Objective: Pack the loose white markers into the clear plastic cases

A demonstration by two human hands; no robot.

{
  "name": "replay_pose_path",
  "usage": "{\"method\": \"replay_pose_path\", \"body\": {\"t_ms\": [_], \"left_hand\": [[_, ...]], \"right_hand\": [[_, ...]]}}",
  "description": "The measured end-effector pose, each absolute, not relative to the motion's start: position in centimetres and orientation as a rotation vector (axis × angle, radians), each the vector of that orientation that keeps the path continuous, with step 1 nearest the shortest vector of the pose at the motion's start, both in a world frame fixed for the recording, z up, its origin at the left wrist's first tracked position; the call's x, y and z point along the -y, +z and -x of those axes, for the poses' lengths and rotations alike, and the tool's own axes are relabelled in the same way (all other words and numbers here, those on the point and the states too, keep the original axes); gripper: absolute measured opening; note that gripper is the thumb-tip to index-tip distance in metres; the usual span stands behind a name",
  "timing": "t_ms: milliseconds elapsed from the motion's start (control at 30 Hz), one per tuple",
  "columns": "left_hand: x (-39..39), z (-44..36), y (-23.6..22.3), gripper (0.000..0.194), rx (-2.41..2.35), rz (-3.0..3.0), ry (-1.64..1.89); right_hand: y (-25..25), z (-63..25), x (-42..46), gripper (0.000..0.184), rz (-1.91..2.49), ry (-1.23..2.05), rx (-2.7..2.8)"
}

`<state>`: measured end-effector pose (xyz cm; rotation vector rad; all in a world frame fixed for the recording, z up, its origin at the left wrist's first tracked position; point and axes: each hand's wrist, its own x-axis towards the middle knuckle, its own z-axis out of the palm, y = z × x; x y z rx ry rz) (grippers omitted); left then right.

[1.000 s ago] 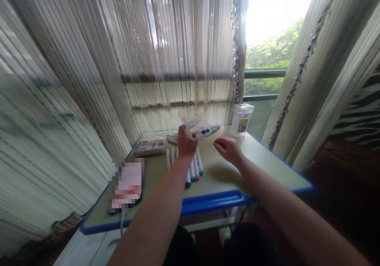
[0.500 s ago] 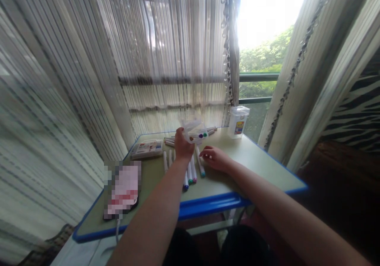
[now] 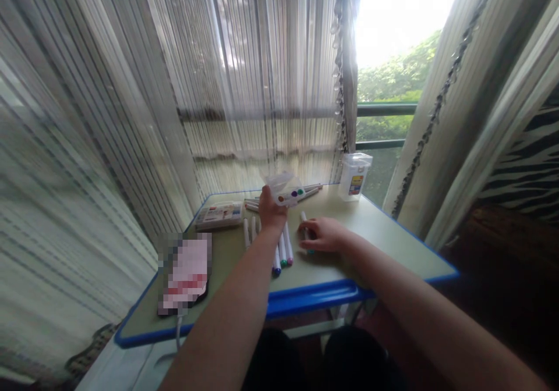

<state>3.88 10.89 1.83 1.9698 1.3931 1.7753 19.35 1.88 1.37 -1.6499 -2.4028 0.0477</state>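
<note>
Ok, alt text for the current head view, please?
The left hand holds a clear plastic case containing coloured-ended markers; the right hand curls over a white, teal-ended marker at a beige, blue-edged table.

Bare, tapered forearms [image 3: 236, 301], bare fingers [image 3: 311, 244], and plain, very dark legwear [image 3: 356, 359] below.

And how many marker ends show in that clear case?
3: brownish end left, purple end middle, green end right, in the clear case held by the left hand. More may be hidden.
</note>
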Motion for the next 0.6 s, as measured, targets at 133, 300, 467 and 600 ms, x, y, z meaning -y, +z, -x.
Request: {"method": "replay_pose_path", "body": {"t_ms": [133, 300, 467, 600], "left_hand": [[-11.3, -3.9, 1.6, 0.035, -1.393, -1.923, 1.799], [-10.7, -3.9, 1.8, 0.041, -1.368, -1.921, 1.797], [-10.3, -4.2, 2.1, 0.037, -1.361, -1.977, 1.728], [-10.2, -4.2, 2.1, 0.033, -1.311, -2.058, 1.71]], "right_hand": [[1.8, -19.7, -1.2, 0.074, 1.643, 0.09, 2.442], [2.1, -20.3, -0.8, 0.072, 1.615, 0.254, 2.467], [2.1, -20.0, -0.9, 0.043, 1.737, 0.231, 2.437], [1.7, -19.4, -0.5, 0.03, 1.922, 0.067, 2.331]]}}
